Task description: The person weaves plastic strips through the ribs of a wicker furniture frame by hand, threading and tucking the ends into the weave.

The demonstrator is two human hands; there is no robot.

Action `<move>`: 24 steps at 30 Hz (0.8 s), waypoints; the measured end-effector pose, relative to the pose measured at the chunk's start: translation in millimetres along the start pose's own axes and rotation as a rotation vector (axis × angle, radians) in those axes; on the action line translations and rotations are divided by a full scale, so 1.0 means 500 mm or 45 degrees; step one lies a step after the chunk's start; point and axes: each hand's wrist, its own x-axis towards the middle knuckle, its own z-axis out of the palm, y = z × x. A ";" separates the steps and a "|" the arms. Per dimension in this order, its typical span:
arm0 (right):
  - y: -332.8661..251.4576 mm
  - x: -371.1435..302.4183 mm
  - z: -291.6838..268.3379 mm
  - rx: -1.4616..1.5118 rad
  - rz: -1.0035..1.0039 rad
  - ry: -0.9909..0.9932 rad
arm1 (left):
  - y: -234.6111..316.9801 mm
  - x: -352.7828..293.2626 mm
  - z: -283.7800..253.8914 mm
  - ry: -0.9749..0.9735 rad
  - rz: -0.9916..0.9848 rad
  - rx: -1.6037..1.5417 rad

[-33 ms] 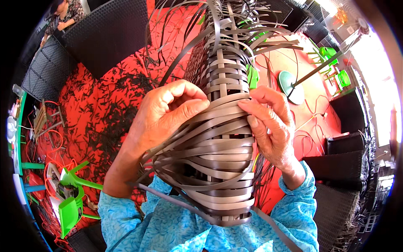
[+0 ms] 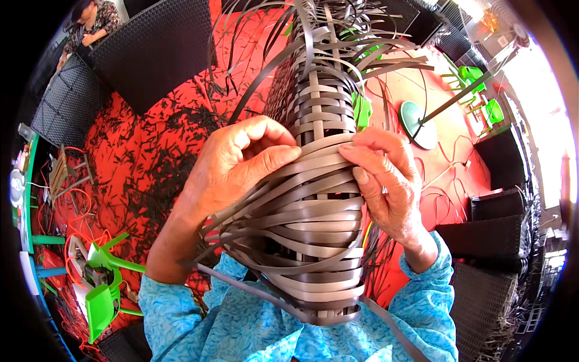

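Observation:
A woven panel of flat grey-brown plastic strips runs from my body away toward the top of the view. Loose strips bow outward on its near left side. The thumb and fingers of my left hand pinch the left part of a plastic strip that crosses the panel. At the same strip's right end, the fingertips of my right hand press together at the panel's edge. My right thumb lies lower, by the side of the weave. Part of the strip is hidden under my fingers.
Long loose strip ends fan out at the far end. Dark offcuts litter the red floor on the left. Green plastic chairs stand at lower left and far right. A person is behind dark woven panels at upper left.
Almost nothing differs. The panel and my right hand appear slightly further left, while my left hand keeps its pinch.

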 end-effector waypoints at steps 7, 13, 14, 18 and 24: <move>0.015 -0.002 -0.003 0.313 0.096 0.072 | 0.020 0.041 -0.026 -0.098 -0.066 0.037; 0.056 0.076 -0.004 0.570 0.200 0.046 | 0.115 0.062 -0.062 -0.262 0.076 0.426; 0.057 0.094 0.001 0.542 0.093 0.016 | 0.128 0.068 -0.061 -0.215 0.231 0.597; 0.055 0.162 0.017 0.980 0.187 -0.257 | 0.178 0.087 -0.048 -0.004 0.632 1.168; 0.085 0.198 -0.009 1.663 0.358 -0.406 | 0.210 0.032 0.014 0.390 1.121 1.466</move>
